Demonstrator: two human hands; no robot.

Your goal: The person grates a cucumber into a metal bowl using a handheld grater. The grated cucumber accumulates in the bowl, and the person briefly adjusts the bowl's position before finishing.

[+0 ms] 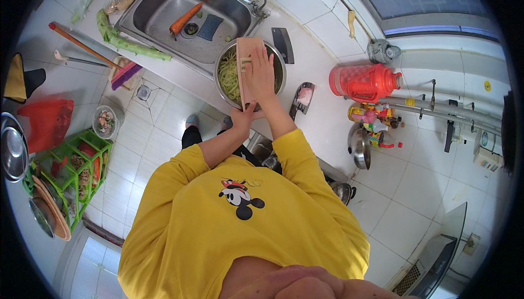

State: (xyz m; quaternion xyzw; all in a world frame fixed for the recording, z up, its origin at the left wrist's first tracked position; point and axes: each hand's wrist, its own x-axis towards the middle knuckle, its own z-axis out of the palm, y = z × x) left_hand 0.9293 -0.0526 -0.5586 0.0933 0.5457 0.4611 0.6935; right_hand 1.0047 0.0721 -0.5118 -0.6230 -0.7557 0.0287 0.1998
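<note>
A wooden grater board [250, 48] lies across a round metal bowl [281, 83] on the counter. Pale green vegetable shreds [228, 75] fill the part of the bowl left of the board. My left hand [243, 114] grips the board's near end, thumb on top. Flat on the board rests my right hand [261, 75], fingers stretched toward the far end; whatever is under its palm is hidden. A small pale green piece or slot shows by its fingers, too unclear to name. Right of the bowl lies a cleaver [283, 45], and nearer me a black peeler-like tool with a pale piece [304, 96].
Behind the bowl, the steel sink [158, 12] holds a carrot [185, 19] and a blue-grey sponge [210, 27]. Long green peel [117, 39] lies along the counter's left edge. At right stand a red thermos [363, 83], several bottles [379, 124] and a metal basin [360, 147].
</note>
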